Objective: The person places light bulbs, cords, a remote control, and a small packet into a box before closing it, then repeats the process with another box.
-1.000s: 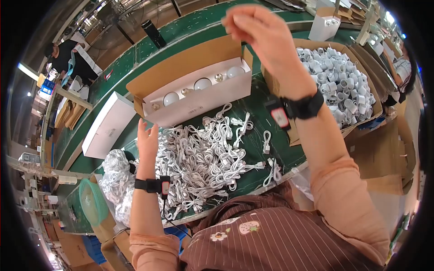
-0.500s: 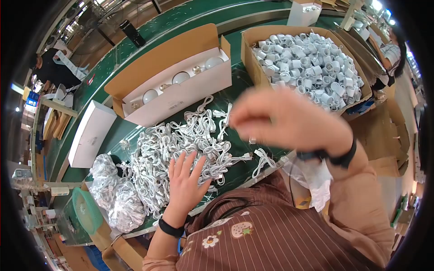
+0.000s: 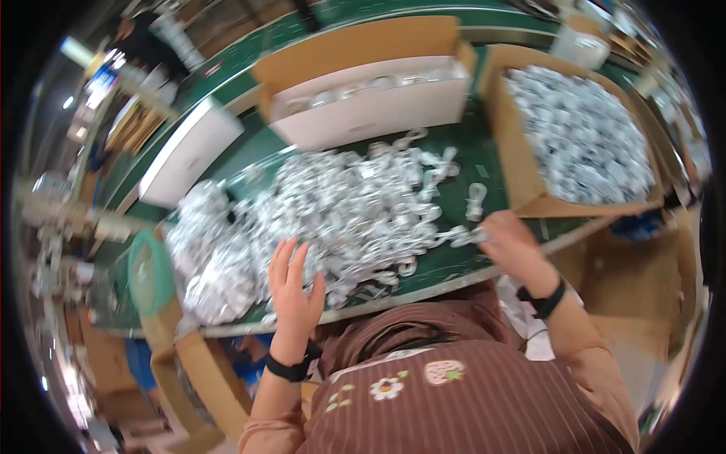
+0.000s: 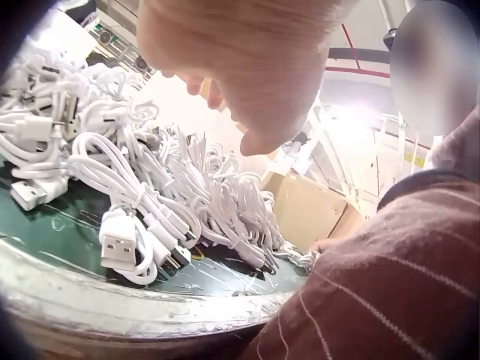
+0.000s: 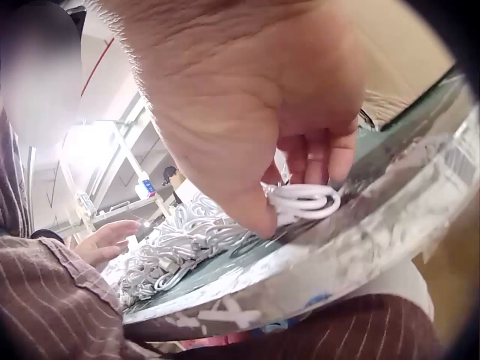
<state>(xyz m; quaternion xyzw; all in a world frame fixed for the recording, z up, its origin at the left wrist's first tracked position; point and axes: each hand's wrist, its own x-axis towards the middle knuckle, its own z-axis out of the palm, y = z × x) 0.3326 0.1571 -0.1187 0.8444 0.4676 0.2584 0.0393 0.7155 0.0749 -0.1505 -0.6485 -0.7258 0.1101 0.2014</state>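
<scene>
Green bench [image 3: 448, 265], cable pile [image 3: 348, 204] — right hand [image 3: 510, 242], down from overhead, pinches 1 cable [image 5: 304, 201]; left hand [image 3: 295, 284] rests flat, fingers spread.

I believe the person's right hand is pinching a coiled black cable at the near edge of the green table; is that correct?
Not quite: the coiled cable is white, not black, as the right wrist view shows. The rest holds: the right hand pinches it at the near edge of the green table.

text: none legible | white box [image 3: 374, 113]: face blurred, unreadable | cables [image 3: 355, 204]: no markings readable
</scene>
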